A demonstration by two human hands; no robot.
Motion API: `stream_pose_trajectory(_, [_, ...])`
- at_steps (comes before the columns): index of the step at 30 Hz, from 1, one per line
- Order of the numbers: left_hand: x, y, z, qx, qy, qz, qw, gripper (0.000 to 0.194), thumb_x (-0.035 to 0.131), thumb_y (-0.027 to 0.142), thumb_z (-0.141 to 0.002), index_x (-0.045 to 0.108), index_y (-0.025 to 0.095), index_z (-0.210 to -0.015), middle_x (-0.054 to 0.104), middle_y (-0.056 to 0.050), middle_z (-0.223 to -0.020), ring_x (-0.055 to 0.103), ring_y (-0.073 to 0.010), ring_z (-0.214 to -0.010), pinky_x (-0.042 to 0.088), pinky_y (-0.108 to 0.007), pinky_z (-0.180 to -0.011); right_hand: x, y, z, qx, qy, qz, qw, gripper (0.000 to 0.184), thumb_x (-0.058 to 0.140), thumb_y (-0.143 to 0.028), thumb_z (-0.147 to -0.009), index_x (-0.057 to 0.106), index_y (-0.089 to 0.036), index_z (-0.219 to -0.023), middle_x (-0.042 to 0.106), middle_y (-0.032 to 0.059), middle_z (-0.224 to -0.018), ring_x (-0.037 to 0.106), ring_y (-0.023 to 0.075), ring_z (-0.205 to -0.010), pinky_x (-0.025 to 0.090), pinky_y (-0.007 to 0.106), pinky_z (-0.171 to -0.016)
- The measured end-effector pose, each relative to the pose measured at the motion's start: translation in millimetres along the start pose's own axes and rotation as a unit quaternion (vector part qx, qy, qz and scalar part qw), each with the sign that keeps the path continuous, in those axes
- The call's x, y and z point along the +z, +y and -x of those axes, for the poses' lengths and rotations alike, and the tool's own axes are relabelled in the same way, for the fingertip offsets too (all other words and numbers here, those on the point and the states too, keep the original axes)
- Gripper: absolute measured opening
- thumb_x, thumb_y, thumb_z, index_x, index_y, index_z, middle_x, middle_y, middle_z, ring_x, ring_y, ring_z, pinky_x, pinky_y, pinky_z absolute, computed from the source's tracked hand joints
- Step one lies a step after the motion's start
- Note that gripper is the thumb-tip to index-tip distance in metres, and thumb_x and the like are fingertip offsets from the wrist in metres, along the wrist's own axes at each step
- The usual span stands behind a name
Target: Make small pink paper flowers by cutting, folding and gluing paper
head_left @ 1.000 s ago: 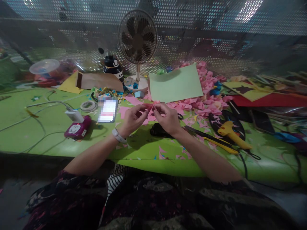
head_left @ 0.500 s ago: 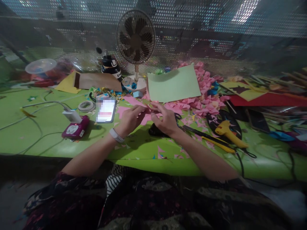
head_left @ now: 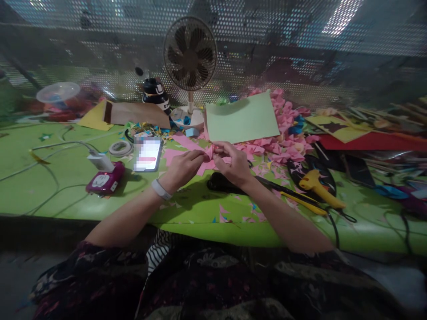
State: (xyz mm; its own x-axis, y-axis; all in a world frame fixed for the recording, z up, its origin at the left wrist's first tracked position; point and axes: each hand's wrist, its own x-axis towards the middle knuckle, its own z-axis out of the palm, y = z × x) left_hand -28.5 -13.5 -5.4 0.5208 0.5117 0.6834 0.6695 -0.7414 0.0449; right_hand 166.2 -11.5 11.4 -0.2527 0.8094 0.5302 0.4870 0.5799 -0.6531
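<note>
A small piece of pink paper (head_left: 209,152) is pinched between the fingertips of my two hands, above the bench. My left hand (head_left: 187,166), with a pale band at the wrist, closes on its left side. From the right, my right hand (head_left: 233,162) grips it with thumb and fingers. The paper's exact shape is partly hidden by the fingers. More cut pink paper (head_left: 175,155) lies flat just behind and beneath my hands. Under my right hand rests a black tool (head_left: 220,181), partly covered, which I cannot make out fully.
A heap of folded pink paper pieces (head_left: 287,111) lies behind a light green sheet (head_left: 242,118). A phone (head_left: 147,153), tape roll (head_left: 120,148) and purple power adapter (head_left: 106,180) sit left. The fan (head_left: 190,58) stands behind; a yellow glue gun (head_left: 322,189) lies right.
My fingertips have drawn slightly apart, and more of the pink paper shows between them. My right hand has shifted a little to the right. The objects on the bench stay where they were.
</note>
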Motion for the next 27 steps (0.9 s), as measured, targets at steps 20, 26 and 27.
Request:
stream_pose_trajectory(20, [14.8, -2.0, -4.1, -0.185, 0.1, 0.315, 0.925, 0.03, 0.063, 0.011, -0.084, 0.067, 0.018, -0.113, 0.075, -0.006, -0.092, 0.073, -0.0134, -0.081, 0.059, -0.025, -0.071, -6.7, 1.3, -8.2, 0.072, -0.011, -0.091, 0.993, 0.024, 0.053, -0.02, -0.078, 0.071, -0.015, -0.093, 0.072, 0.0048, -0.082, 0.065, 0.0157, -0.072, 0.054, 0.029, -0.068])
stream_pose_trajectory(26, [17.1, -6.8, -2.9, -0.249, 0.099, 0.38, 0.885, 0.027, 0.067, 0.019, -0.082, 0.068, 0.016, -0.109, 0.077, -0.008, -0.09, 0.074, -0.0155, -0.079, 0.06, -0.026, -0.069, -5.7, 6.3, -8.3, 0.039, -0.018, -0.047, 0.998, 0.024, 0.057, -0.02, -0.08, 0.073, -0.018, -0.098, 0.076, 0.0064, -0.094, 0.071, 0.019, -0.083, 0.059, 0.034, -0.078])
stream_pose_trajectory(27, [18.2, -7.7, -2.5, -0.257, 0.101, 0.388, 0.88, 0.025, 0.068, 0.019, -0.081, 0.069, 0.016, -0.107, 0.077, -0.008, -0.089, 0.073, -0.0156, -0.079, 0.06, -0.026, -0.068, -4.4, 7.9, -7.9, 0.027, -0.016, -0.04, 0.999, 0.025, 0.057, -0.019, -0.08, 0.072, -0.019, -0.101, 0.076, 0.0069, -0.098, 0.071, 0.0194, -0.086, 0.059, 0.035, -0.08])
